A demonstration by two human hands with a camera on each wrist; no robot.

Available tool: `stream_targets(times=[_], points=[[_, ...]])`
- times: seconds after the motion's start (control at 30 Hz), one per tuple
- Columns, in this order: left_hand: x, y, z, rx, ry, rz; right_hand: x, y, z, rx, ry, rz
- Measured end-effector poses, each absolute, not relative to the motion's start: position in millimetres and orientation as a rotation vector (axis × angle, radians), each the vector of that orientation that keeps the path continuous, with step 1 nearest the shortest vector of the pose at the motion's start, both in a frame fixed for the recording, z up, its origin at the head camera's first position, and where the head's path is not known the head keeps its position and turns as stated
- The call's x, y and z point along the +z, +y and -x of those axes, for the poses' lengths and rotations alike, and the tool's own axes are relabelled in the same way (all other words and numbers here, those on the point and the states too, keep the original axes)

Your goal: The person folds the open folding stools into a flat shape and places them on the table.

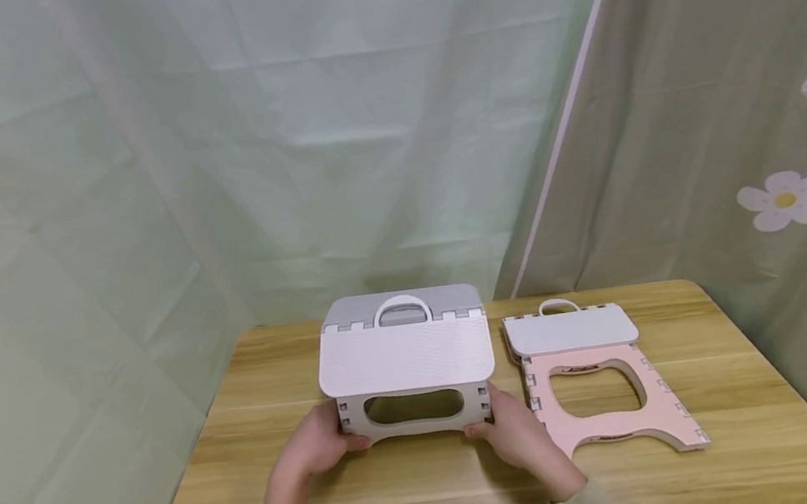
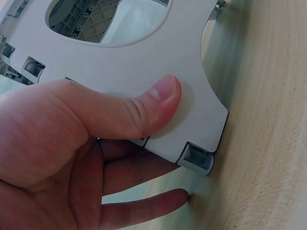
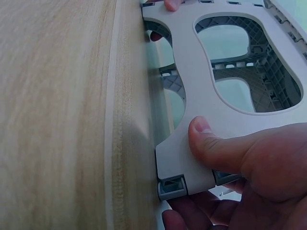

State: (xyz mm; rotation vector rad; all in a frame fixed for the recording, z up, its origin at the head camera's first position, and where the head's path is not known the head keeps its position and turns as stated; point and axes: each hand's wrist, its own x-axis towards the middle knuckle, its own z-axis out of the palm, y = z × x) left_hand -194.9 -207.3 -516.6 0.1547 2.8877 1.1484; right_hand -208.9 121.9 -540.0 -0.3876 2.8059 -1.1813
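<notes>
A white and grey folding stool [image 1: 405,357] stands unfolded on the table, its carrying handle [image 1: 400,301] arched over the seat. My left hand [image 1: 317,441] grips the lower left of its front leg panel. In the left wrist view the thumb [image 2: 160,98] presses the panel's face while the other fingers reach behind the edge. On the opposite side, my right hand [image 1: 516,431] holds the lower right corner the same way, its thumb [image 3: 204,136] on the face. Through the panel's oval opening, the right wrist view shows the ribbed grey inside of the stool.
To the right, a pink and white folding stool [image 1: 665,409] lies folded on the wooden table [image 1: 245,439]. Pale green curtains [image 1: 362,164] hang behind and to the left, and a grey-green curtain with daisies [image 1: 673,168] at the right.
</notes>
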Motion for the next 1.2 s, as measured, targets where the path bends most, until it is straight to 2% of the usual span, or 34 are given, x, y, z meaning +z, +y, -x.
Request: stream_targets(times=[1.2], points=[[-517.2, -206.1, 194.9, 1.139, 2.89, -0.117, -542.7, 120.6, 210.7, -1.146, 2.817, 0.377]])
